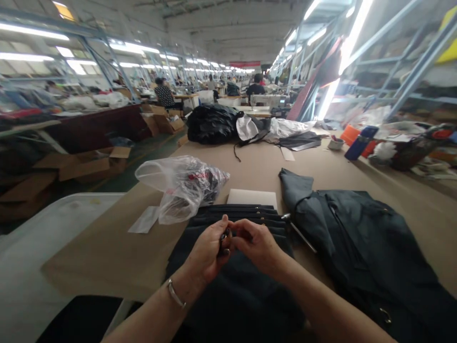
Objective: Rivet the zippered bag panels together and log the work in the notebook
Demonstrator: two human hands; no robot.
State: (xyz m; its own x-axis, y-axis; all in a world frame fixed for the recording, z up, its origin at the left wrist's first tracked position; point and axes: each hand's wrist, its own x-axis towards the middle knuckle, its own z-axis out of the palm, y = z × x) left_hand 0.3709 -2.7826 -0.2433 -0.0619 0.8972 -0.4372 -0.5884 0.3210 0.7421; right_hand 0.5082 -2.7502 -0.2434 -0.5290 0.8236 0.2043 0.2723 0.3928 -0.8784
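My left hand (210, 250) is curled around small dark and copper-coloured pieces (224, 237), too small to name. The fingers of my right hand (259, 243) are pinched and touch my left fingers; whatever they hold is hidden. Both hands are above a stack of folded dark garments (243, 286), whose layered edges carry small metal fasteners. Just right of the stack lies a hammer-like metal tool (300, 233) with a thin handle. More dark garments (357, 228), apparently trousers, are spread on the right side of the table. A white board or box (252, 197) sits behind the stack.
On the brown table (246, 162), a clear plastic bag (182, 186) with dark contents lies left of the stack, near a white paper (144, 220). Black bundled goods (212, 124) stand at the far edge. Open cartons (85, 164) are on the floor at left.
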